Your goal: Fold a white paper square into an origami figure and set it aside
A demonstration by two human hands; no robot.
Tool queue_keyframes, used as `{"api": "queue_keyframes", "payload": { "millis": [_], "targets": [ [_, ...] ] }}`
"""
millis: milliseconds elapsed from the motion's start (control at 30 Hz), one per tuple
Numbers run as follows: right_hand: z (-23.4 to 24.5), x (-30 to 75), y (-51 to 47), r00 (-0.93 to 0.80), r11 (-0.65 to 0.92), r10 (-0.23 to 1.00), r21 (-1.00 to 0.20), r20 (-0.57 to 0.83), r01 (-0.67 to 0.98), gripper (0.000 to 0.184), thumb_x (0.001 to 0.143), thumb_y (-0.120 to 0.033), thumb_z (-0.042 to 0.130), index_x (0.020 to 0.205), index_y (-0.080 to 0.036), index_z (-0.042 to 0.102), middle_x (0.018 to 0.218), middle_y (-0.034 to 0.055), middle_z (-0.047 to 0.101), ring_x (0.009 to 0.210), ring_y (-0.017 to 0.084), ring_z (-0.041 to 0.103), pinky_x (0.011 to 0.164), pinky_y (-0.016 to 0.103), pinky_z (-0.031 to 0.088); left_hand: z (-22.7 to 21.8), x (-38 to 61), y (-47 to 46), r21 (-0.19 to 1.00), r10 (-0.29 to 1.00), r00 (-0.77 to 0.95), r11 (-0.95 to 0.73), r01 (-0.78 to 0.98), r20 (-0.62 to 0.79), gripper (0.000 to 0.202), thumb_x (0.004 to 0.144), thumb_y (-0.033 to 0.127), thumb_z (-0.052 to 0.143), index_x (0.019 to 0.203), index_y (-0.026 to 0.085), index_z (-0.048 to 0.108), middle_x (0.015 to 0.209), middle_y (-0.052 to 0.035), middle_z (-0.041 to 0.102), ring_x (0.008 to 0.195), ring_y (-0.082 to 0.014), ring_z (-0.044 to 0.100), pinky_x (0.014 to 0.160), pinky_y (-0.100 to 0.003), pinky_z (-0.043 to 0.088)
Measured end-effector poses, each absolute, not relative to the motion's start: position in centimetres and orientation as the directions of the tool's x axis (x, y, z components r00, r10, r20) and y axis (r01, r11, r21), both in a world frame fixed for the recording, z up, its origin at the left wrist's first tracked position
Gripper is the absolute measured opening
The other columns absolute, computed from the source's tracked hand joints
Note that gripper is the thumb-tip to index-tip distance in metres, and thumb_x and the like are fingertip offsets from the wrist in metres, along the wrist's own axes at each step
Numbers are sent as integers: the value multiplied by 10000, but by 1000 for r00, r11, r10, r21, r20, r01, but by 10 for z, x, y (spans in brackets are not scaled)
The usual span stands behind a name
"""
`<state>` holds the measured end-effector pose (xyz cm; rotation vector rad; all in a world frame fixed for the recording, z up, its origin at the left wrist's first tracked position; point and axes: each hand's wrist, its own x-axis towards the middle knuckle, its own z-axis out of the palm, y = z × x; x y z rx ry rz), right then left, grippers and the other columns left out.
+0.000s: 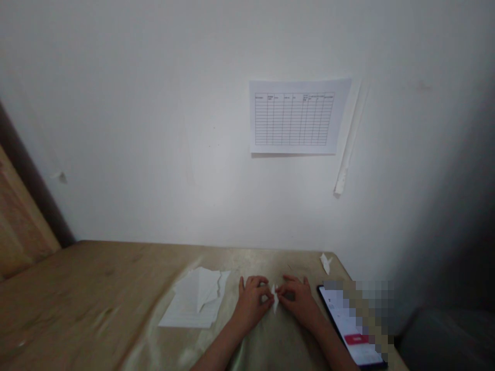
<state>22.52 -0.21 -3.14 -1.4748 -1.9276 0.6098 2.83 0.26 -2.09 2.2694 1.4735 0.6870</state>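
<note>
Between my two hands is a small folded piece of white paper (pixel 275 303), narrow and pointed at its top and bottom ends. My left hand (pixel 255 299) pinches its left side between thumb and forefinger. From the right, the fingertips of my right hand (pixel 297 298) pinch the other side. The paper's exact folds are too small to make out. Left of my left hand lies a stack of white paper sheets (pixel 185 314), with a creased, torn-edged piece (pixel 207 288) on top.
A phone (pixel 353 330) with a lit screen lies by my right forearm, partly pixelated. Another small folded white paper (pixel 325 264) rests near the table's far right corner. The brown-covered table (pixel 96 299) meets a white wall (pixel 135 129) bearing a printed table sheet (pixel 294 118).
</note>
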Motion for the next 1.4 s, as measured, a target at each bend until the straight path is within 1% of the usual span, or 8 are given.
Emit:
{"api": "queue_keyframes", "payload": {
  "millis": [200, 400, 667, 867, 1033, 1200, 1300, 1400],
  "targets": [
    [-30, 222, -1, -161, 238, 971, -676, 175, 698, 139, 815, -322, 610, 870, -292, 734, 1084, 33, 750, 1379, 313, 441, 1146, 683, -56, -19, 30, 0, 521, 919, 330, -395, 757, 217, 71, 801, 276, 707, 852, 316, 737, 1214, -3, 659, 1230, -250, 528, 1156, -670, 91],
    [-29, 220, 0, -165, 232, 973, -670, 163, 705, 112, 797, -307, 624, 842, -289, 726, 1093, 18, 747, 1392, 314, 416, 1141, 676, -54, -17, 30, 0, 517, 915, 337, -404, 755, 224, 152, 777, 246, 730, 906, 326, 736, 1254, -14, 638, 1256, -255, 520, 1167, -658, 96],
    [-31, 221, -2, -168, 240, 971, -659, 172, 713, 148, 832, -330, 603, 904, -303, 730, 1101, 11, 741, 1373, 294, 434, 1154, 637, -66, -15, 30, -4, 486, 905, 346, -424, 764, 247, 115, 792, 256, 726, 860, 342, 763, 1334, -13, 602, 1261, -257, 521, 1175, -645, 86],
    [-32, 224, 0, -163, 210, 977, -680, 134, 703, 208, 865, -379, 563, 939, -323, 750, 1151, 20, 727, 1359, 283, 452, 1164, 601, -95, -15, 31, -5, 455, 924, 309, -380, 806, 224, 85, 795, 331, 722, 856, 357, 775, 1402, -13, 566, 1293, -282, 491, 1159, -672, 82],
    [-28, 223, -2, -138, 181, 983, -699, 119, 692, 198, 858, -360, 570, 912, -333, 758, 1148, 14, 729, 1335, 276, 482, 1164, 596, -92, -14, 31, -4, 460, 948, 256, -315, 830, 187, 83, 782, 370, 732, 849, 390, 778, 1448, 9, 532, 1340, -306, 442, 1140, -708, 64],
    [-26, 218, -5, -133, 203, 979, -688, 153, 697, 210, 867, -338, 545, 904, -317, 750, 1100, 15, 746, 1314, 261, 504, 1168, 579, -94, -16, 31, -4, 463, 951, 247, -306, 832, 184, 99, 769, 374, 747, 856, 408, 780, 1443, 13, 539, 1351, -305, 430, 1140, -712, 48],
    [-28, 216, -4, -127, 204, 978, -664, 163, 719, 195, 854, -334, 555, 888, -308, 745, 1097, 20, 746, 1319, 270, 496, 1162, 597, -72, -17, 31, -4, 463, 945, 253, -323, 825, 207, 102, 765, 360, 754, 852, 407, 780, 1420, 14, 564, 1340, -291, 443, 1151, -696, 37],
    [-30, 214, -2, -90, 186, 979, -631, 181, 753, 160, 830, -323, 581, 849, -311, 739, 1081, 17, 750, 1364, 291, 442, 1139, 632, -94, -15, 30, -4, 473, 950, 249, -311, 825, 189, 108, 759, 360, 760, 850, 413, 783, 1417, 14, 571, 1335, -301, 445, 1144, -706, 42]
  ]
}}
